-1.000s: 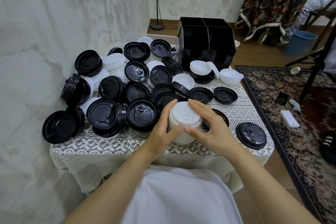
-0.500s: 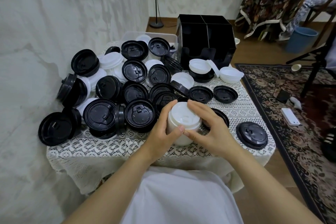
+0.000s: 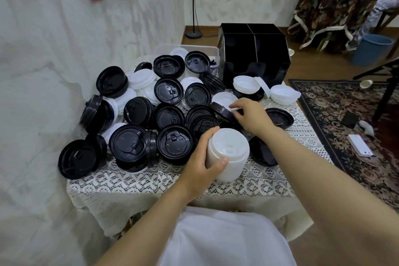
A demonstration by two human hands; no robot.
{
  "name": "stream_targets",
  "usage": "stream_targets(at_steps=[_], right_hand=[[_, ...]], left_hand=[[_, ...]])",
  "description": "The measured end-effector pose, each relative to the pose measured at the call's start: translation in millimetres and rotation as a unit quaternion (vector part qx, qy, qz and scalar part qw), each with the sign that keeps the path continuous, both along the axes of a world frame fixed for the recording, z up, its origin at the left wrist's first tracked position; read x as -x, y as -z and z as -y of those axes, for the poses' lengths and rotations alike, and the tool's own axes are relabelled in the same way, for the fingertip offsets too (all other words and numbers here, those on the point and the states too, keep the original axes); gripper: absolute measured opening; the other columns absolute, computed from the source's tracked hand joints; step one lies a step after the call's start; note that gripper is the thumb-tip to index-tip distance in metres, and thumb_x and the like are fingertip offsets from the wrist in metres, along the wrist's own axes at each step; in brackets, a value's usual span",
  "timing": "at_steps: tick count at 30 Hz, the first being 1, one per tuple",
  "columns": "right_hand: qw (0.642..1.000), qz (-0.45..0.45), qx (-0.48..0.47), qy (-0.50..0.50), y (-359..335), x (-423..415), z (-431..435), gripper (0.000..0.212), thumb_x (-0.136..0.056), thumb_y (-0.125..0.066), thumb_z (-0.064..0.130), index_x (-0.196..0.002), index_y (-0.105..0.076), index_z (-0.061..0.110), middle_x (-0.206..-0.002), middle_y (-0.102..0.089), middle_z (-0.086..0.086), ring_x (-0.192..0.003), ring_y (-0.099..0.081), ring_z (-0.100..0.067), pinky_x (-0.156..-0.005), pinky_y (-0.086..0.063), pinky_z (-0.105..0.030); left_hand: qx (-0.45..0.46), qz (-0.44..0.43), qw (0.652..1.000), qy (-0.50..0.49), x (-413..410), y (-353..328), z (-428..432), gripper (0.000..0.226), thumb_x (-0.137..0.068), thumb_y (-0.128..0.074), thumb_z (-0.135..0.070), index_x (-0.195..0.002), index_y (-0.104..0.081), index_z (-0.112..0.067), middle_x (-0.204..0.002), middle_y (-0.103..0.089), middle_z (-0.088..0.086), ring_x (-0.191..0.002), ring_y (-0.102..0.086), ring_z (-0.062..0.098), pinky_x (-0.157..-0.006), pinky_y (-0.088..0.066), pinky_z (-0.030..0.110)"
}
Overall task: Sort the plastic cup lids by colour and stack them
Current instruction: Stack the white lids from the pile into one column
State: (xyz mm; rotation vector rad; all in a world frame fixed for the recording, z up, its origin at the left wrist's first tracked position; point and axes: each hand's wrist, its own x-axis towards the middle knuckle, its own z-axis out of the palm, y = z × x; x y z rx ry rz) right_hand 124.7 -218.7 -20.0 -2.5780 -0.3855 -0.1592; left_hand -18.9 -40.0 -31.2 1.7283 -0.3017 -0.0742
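Since half a second ago our right hand (image 3: 248, 114) has come off the white stack (image 3: 228, 153) and reached just behind it. Left of the stack: loose black lids (image 3: 174, 147), still unsorted. Our left hand (image 3: 200, 158) wraps the stack's side, thumb in front. Behind the stack, our right fingers curl over a loose white lid (image 3: 223, 98); can't tell if it's pinched. Lids look thin, light, slick and flexy, so we'd take it by the rim, gently.
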Motion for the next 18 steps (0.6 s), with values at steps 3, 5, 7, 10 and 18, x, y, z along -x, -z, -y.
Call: stream_targets(at_steps=[3, 5, 7, 10, 18], right_hand=[[0.998, -0.007, 0.055, -0.012, -2.3, -9.9, -8.3, 0.019, -0.092, -0.06, 0.014, -0.105, -0.073, 0.008, -0.112, -0.066, -0.01, -0.104, -0.062, -0.029, -0.086, -0.049, -0.038], [0.997, -0.014, 0.07, -0.003, -4.3, -11.7, -12.5, 0.017, -0.092, -0.059, 0.014, -0.099, -0.074, 0.009, -0.107, -0.068, -0.01, -0.098, -0.063, -0.03, -0.082, -0.051, -0.04], [0.997, -0.019, 0.08, 0.008, -5.4, -12.4, -14.8, 0.018, -0.092, -0.059, 0.015, -0.099, -0.074, 0.011, -0.106, -0.07, -0.009, -0.096, -0.064, -0.03, -0.082, -0.052, -0.042], [0.995, -0.02, 0.093, 0.015, -6.4, -13.4, -15.2, 0.018, -0.093, -0.058, 0.015, -0.098, -0.074, 0.009, -0.105, -0.07, -0.011, -0.095, -0.064, -0.031, -0.081, -0.052, -0.042], [0.935, -0.046, -0.331, 0.114, -22.5, 7.8, -7.0, 0.014, -0.092, -0.058, 0.012, -0.083, -0.069, 0.01, -0.085, -0.066, 0.0, -0.082, -0.058, -0.014, -0.08, -0.05, -0.033]], left_hand=[[-0.011, 0.005, 1.0, -0.006, -2.5, 0.9, -1.9, 0.062, -0.074, -0.058, -0.051, -0.13, -0.035, -0.043, -0.13, -0.047, -0.026, -0.121, -0.045, -0.005, -0.098, -0.034, 0.011], [-0.014, 0.005, 1.0, -0.008, -3.8, 2.2, -3.1, 0.061, -0.074, -0.058, -0.051, -0.13, -0.035, -0.044, -0.126, -0.047, -0.034, -0.121, -0.045, -0.006, -0.098, -0.034, 0.01], [-0.014, 0.004, 1.0, -0.006, -4.1, 3.1, -3.4, 0.061, -0.074, -0.058, -0.051, -0.13, -0.035, -0.045, -0.124, -0.047, -0.037, -0.12, -0.046, -0.007, -0.096, -0.034, 0.008], [-0.012, 0.005, 1.0, -0.005, -4.1, 2.5, -2.8, 0.061, -0.074, -0.058, -0.051, -0.13, -0.035, -0.044, -0.125, -0.047, -0.035, -0.12, -0.045, -0.007, -0.095, -0.034, 0.008], [-0.013, -0.001, 1.0, -0.004, -3.2, -0.2, -3.1, 0.062, -0.072, -0.058, -0.052, -0.129, -0.034, -0.047, -0.129, -0.047, -0.026, -0.12, -0.046, -0.006, -0.096, -0.036, 0.009]])
